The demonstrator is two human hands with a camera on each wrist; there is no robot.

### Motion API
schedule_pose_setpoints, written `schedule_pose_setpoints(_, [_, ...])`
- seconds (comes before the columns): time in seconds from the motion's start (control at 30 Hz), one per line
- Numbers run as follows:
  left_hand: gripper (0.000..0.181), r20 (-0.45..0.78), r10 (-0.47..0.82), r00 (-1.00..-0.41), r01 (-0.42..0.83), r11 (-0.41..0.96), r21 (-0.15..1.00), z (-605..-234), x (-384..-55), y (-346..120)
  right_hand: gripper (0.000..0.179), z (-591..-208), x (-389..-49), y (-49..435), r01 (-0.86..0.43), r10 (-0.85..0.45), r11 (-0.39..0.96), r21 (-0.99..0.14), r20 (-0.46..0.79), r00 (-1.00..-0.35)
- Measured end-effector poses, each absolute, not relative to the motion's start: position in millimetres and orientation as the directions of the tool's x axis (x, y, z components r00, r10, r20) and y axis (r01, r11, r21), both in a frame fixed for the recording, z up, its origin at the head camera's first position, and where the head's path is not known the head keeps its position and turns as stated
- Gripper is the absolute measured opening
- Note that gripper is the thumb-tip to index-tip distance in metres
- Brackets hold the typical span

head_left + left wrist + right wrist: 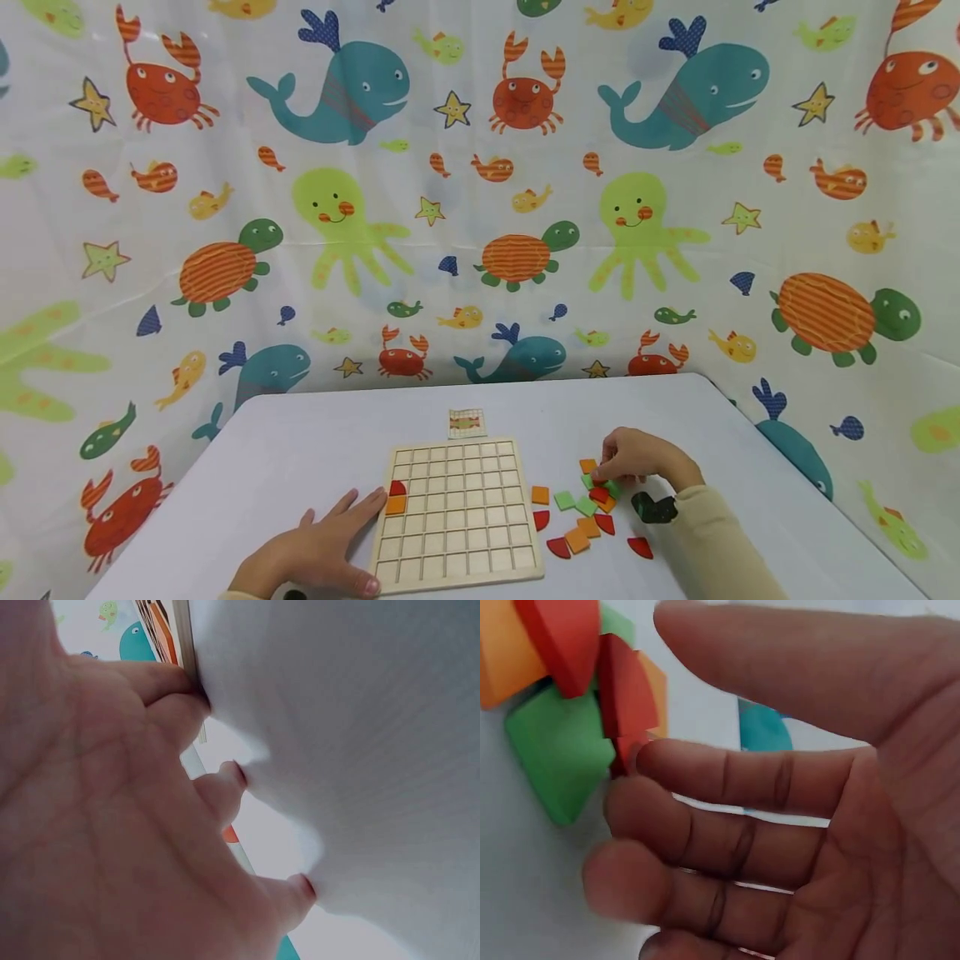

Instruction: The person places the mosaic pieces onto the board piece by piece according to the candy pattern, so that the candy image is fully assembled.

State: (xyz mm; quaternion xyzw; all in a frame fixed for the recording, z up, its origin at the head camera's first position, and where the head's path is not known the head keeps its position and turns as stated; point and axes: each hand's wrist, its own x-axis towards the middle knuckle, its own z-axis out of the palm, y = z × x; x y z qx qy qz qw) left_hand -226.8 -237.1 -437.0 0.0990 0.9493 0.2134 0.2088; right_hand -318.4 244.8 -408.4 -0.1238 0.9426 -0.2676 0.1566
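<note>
A wooden grid board (468, 523) lies on the white table, with a red quarter-circle piece (397, 487) and an orange square piece (395, 506) in its left column. My left hand (322, 537) is spread at the board's left edge, its fingers and thumb touching the frame. To the right, my right hand (640, 457) reaches over a loose pile of pieces. In the right wrist view, thumb and fingers stand apart, and the index fingertip meets a red piece (628, 686). A green piece (561, 750) lies beside it. Nothing shows gripped between the fingers.
A small pattern card (467, 423) lies just beyond the board. Several loose red, orange and green pieces, including an orange square (540, 495) and a red quarter-circle (640, 547), lie right of the board. A sea-animal curtain (465, 250) hangs behind the table.
</note>
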Motion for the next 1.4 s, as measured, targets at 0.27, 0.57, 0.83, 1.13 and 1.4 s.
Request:
schedule_pose_setpoints(0.27, [0.116, -0.359, 0.275, -0.892, 0.097, 0.891, 0.443, -436, -227, -237, 0.028, -413, -319, 238, -0.126, -0.257, 0.877, -0.464, -0.233, -0.938])
schedule_pose_setpoints(0.57, [0.113, -0.364, 0.269, -0.892, 0.089, 0.893, 0.441, -438, -229, -237, 0.024, -411, -316, 235, -0.122, -0.254, 0.881, -0.457, -0.239, -0.937])
schedule_pose_setpoints(0.83, [0.114, -0.357, 0.263, -0.896, 0.090, 0.897, 0.434, -438, -228, -237, 0.023, -407, -315, 234, -0.143, -0.299, 0.843, -0.518, -0.231, -0.926])
schedule_pose_setpoints(1.13, [0.113, -0.351, 0.295, -0.889, 0.120, 0.889, 0.441, -435, -226, -238, 0.016, -411, -324, 238, -0.198, -0.448, 0.652, -0.732, -0.161, -0.879])
schedule_pose_setpoints(1.4, [0.114, -0.348, 0.311, -0.884, 0.134, 0.884, 0.448, -434, -227, -239, 0.017, -403, -325, 230, -0.111, -0.481, 0.413, -0.904, -0.113, -0.869])
